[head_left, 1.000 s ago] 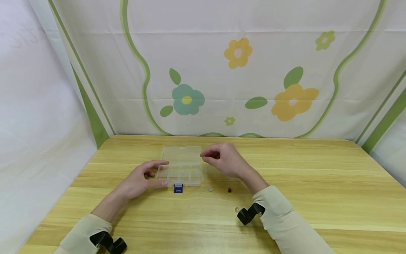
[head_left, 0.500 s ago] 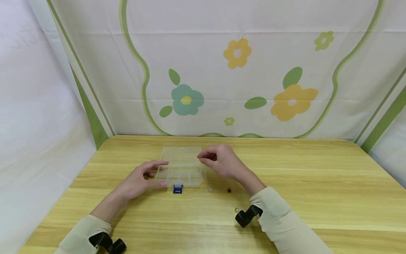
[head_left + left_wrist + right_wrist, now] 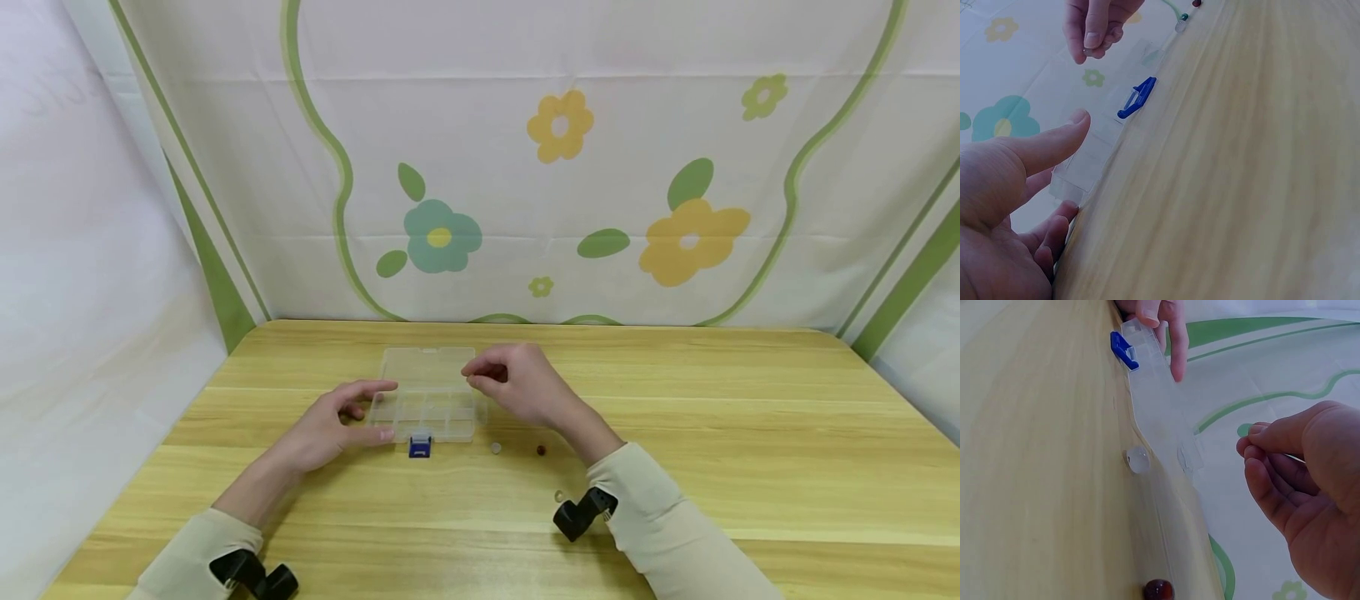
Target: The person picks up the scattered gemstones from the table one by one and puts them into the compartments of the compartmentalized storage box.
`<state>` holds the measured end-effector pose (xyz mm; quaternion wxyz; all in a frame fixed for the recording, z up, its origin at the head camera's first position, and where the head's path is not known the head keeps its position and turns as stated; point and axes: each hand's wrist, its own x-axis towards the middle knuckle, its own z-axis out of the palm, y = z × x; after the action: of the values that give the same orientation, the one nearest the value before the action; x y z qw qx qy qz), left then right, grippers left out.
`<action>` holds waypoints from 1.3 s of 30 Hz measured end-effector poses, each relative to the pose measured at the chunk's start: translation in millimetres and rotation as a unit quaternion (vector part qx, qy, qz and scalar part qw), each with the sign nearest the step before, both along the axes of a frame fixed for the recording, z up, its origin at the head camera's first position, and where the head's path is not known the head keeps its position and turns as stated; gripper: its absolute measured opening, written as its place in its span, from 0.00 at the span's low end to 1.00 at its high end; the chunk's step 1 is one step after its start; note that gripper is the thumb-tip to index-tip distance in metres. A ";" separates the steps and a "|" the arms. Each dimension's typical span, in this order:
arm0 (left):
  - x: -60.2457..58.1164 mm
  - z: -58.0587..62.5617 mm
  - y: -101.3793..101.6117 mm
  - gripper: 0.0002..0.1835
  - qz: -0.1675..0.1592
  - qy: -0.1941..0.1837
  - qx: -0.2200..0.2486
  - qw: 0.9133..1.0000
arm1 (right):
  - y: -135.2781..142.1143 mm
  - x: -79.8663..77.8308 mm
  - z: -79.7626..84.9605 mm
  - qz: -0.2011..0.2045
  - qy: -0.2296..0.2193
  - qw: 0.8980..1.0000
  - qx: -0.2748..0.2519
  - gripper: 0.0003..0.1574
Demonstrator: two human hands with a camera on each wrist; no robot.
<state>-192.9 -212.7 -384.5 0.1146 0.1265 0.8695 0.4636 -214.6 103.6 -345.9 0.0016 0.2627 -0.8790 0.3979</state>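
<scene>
A clear compartment box (image 3: 437,428) lies on the table with its lid (image 3: 427,367) raised at the back and a blue latch (image 3: 420,447) at the front. My left hand (image 3: 330,425) steadies its left end, thumb at the front edge and index finger along the far side. Over the right side of the box, my right hand (image 3: 517,383) pinches a tiny bead (image 3: 1087,51), mostly hidden by thumb and fingertip. To the right of the box rest a clear bead (image 3: 1138,460), a dark red bead (image 3: 1159,590) and, nearer me, a pale yellowish bead (image 3: 558,496).
The wooden table (image 3: 712,417) reaches out to both sides. Behind it hangs a white cloth (image 3: 480,167) with printed flowers. Black wrist cameras (image 3: 585,512) are worn over both sleeves, the right one close beside the yellowish bead.
My right hand has shifted slightly left and a little toward me, further over the box, still pinching. The left hand holds its place on the box.
</scene>
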 end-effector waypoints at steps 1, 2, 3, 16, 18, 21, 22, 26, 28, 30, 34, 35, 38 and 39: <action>0.1 0.1 -0.1 0.37 0.002 -0.002 0.000 1.000 | -0.3 0.4 0.3 0.000 0.000 1.000 0.001 0.11; 0.2 0.1 -0.2 0.38 0.001 -0.002 0.000 1.000 | -0.7 0.8 0.6 0.000 -0.001 1.000 0.001 0.11; 0.2 0.2 -0.2 0.37 0.001 -0.002 0.000 1.000 | -1.1 1.0 0.8 -0.001 -0.001 1.000 0.002 0.11; -2.6 -1.1 0.9 0.38 0.005 -0.005 0.000 1.000 | -2.3 3.3 1.0 -0.013 -0.010 1.000 -0.002 0.11; -1.4 -1.1 0.7 0.38 0.006 -0.003 0.001 1.000 | -3.8 2.6 0.6 -0.009 -0.008 1.000 -0.005 0.11; 0.3 -1.2 0.4 0.38 0.005 0.000 0.003 1.000 | -6.4 2.0 0.5 -0.004 -0.007 1.000 -0.007 0.11; 0.4 -1.3 0.1 0.37 0.006 0.001 0.002 1.000 | -7.0 2.1 0.4 -0.004 -0.007 1.000 -0.008 0.11; -0.2 -1.2 -0.2 0.37 0.006 0.000 0.003 1.000 | -8.5 2.4 0.4 -0.003 -0.004 1.000 -0.006 0.11; 0.0 -0.9 -0.1 0.37 0.007 -0.002 0.003 1.000 | -8.7 2.7 0.1 -0.001 -0.002 1.000 -0.007 0.11; 0.4 -0.9 0.2 0.38 0.007 -0.004 0.003 1.000 | -8.9 2.8 -0.5 0.000 -0.001 1.000 -0.008 0.11; 1.3 -1.1 0.9 0.38 0.009 -0.005 0.003 1.000 | -10.5 3.7 -0.1 -0.002 -0.005 1.000 -0.010 0.11; 1.4 -1.1 1.0 0.38 0.009 -0.004 0.003 1.000 | -11.0 3.8 0.3 -0.003 -0.007 1.000 -0.013 0.11; 1.3 -0.7 1.2 0.37 0.008 -0.002 0.001 1.000 | -12.8 4.8 2.1 -0.008 -0.013 1.000 -0.020 0.11; 1.1 -0.5 1.3 0.37 0.007 -0.001 0.000 1.000 | -13.7 5.0 2.8 -0.009 -0.015 1.000 -0.023 0.11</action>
<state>-191.8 -211.4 -385.0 0.1118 0.1199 0.8702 0.4645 -209.6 89.9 -343.1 -0.0019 0.2486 -0.8719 0.4219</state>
